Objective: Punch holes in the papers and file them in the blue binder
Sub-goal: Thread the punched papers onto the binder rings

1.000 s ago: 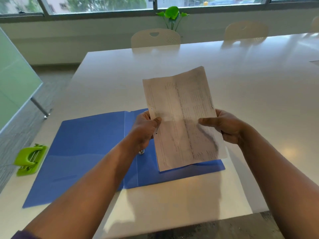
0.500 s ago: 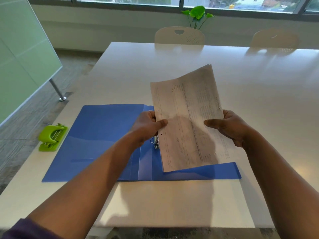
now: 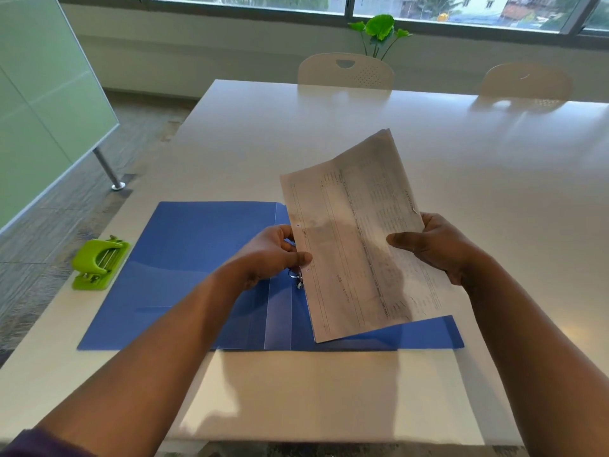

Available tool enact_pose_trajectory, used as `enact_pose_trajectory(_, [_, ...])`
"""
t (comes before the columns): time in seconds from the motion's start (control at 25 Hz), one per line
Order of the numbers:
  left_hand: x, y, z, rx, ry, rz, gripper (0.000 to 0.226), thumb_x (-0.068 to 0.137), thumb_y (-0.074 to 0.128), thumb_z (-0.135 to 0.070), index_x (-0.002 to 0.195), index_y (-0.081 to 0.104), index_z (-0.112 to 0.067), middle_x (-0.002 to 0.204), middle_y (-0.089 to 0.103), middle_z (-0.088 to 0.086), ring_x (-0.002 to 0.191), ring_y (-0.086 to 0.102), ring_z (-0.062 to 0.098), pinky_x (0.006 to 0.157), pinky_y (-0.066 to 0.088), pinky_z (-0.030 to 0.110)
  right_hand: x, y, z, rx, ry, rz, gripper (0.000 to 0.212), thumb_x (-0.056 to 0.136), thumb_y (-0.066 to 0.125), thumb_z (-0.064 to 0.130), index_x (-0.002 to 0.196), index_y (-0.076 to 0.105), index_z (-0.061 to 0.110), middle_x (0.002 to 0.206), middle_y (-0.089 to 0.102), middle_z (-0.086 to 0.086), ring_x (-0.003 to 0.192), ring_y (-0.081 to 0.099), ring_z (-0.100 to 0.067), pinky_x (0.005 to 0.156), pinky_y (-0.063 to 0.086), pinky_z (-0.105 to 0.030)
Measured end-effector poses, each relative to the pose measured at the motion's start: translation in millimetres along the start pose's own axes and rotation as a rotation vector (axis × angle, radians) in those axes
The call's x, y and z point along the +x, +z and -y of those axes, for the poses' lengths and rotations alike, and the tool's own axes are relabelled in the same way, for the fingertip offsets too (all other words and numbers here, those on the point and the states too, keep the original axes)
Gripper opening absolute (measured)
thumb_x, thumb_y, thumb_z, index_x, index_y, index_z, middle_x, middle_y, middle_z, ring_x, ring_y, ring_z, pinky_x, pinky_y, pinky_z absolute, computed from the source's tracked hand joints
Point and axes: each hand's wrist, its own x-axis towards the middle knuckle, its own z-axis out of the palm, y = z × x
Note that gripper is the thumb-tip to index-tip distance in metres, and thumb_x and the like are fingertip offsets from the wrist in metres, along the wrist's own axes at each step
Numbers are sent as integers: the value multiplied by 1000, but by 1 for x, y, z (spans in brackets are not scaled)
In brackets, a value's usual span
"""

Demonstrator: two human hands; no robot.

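Head camera looks down on a white rectangular table (image 3: 329, 133) where an open blue plastic binder (image 3: 184, 268) lies flat near the front edge. Both hands hold a sheaf of printed white papers (image 3: 356, 239) tilted above the binder's right half. The left hand (image 3: 270, 255) pinches the sheaf's left margin, thumb on top, beside two small punched holes. The right hand (image 3: 435, 245) grips the right edge, thumb across the print. A metal ring clasp (image 3: 296, 278) shows just under the left hand; whether paper touches it is unclear. A lime-green plastic hole punch (image 3: 99, 262) sits just left of the binder.
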Motion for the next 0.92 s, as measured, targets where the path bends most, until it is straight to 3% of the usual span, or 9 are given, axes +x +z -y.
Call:
enact_pose_trajectory(0.28, [4, 1, 5, 19, 19, -13, 23, 93, 73, -13, 112, 64, -23, 102, 78, 4, 91, 76, 22, 74, 60, 23, -3, 2, 8, -2, -24, -7, 19, 98, 64, 10, 113, 64, 21, 106, 74, -10, 86, 76, -33, 73, 64, -46])
enact_pose_trajectory(0.4, [6, 2, 5, 45, 25, -3, 23, 92, 75, -14, 112, 66, -21, 97, 79, 4, 86, 77, 20, 77, 61, 26, -5, -2, 6, -24, -7, -3, 18, 99, 62, 10, 116, 63, 15, 110, 72, -12, 94, 74, -37, 81, 62, -53])
enact_pose_trajectory(0.6, [5, 3, -2, 95, 9, -15, 23, 84, 83, -14, 101, 67, -16, 79, 78, 1, 66, 73, 8, 56, 52, 15, -8, -1, -1, -32, 60, 7, 19, 100, 60, 10, 119, 62, 10, 116, 69, -15, 103, 70, -41, 95, 54, -66])
enact_pose_trajectory(0.72, [4, -2, -3, 96, -7, 34, 30, 85, 82, -14, 109, 65, -14, 86, 79, 3, 72, 75, 12, 58, 53, 16, -9, -2, 1, -34, 45, -12, 17, 100, 59, 9, 116, 64, 11, 115, 69, -14, 104, 69, -42, 96, 53, -67])
enact_pose_trajectory(0.92, [5, -3, -2, 57, -14, 61, 27, 90, 75, -8, 110, 60, -19, 97, 77, 6, 80, 77, 17, 64, 58, 20, -10, 4, 4, 13, 17, -4, 14, 101, 58, 10, 112, 64, 15, 111, 70, -10, 97, 70, -35, 75, 61, -45])
